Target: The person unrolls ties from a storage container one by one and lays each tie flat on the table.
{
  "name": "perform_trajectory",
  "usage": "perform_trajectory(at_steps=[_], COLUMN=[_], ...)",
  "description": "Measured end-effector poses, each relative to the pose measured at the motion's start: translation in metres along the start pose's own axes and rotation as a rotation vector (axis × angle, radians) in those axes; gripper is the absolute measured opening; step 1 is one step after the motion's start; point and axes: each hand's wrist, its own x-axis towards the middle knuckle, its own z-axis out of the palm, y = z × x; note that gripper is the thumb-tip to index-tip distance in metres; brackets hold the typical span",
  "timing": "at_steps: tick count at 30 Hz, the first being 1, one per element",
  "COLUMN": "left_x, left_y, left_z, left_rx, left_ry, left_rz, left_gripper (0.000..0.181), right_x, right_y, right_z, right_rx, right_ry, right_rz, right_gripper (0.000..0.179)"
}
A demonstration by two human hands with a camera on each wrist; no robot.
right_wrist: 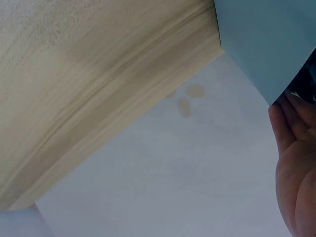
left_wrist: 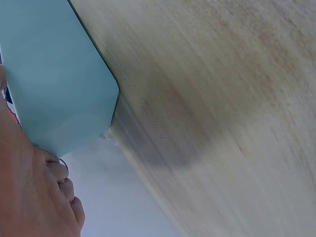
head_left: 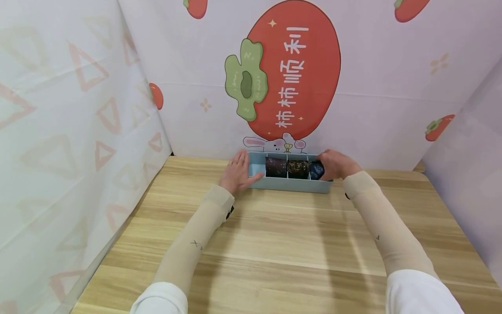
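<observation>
At the right end of the box [head_left: 290, 185], your right hand [head_left: 338, 164] reaches in by the blue roll [head_left: 316, 170]; its fingertips are hidden, so I cannot tell whether they pinch or only press. One divider over sits the gold roll [head_left: 298, 169], then the purple roll [head_left: 276, 167]; the left-end compartment shows its pale floor. Your left hand [head_left: 237, 172] lies against that end, thumb spread from the fingers, near the front rim. The box stands about midway along the far edge of the bench [head_left: 274, 244], before the backdrop [head_left: 196, 56]. The step looks like settling the blue roll; the next move probably calls for steadying the box left-handed while your right slips clear without dragging the roll.
</observation>
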Motion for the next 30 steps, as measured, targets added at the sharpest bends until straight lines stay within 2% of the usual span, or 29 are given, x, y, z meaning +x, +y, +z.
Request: perform_trajectory(at_steps=[6,16,30], left_x=[-0.001,-0.003,-0.001], left_y=[0.003,0.003,0.002], left_z=[-0.002,-0.002,-0.001], left_rx=[0.000,-0.012,0.021], left_ry=[0.008,-0.005,-0.026], left_rz=[-0.005,-0.006,-0.014], left_gripper=[0.103,0.104,0.105], right_x=[-0.004,-0.006,-0.006], right_y=[-0.001,-0.002,-0.009], right_z=[-0.002,-0.002,-0.016], right_rx=[0.019,0.095,0.072], right_ry=[0.015,0.022,0.007], right_rz=[0.008,0.031,0.050], right_gripper=[0.065,0.075,0.059])
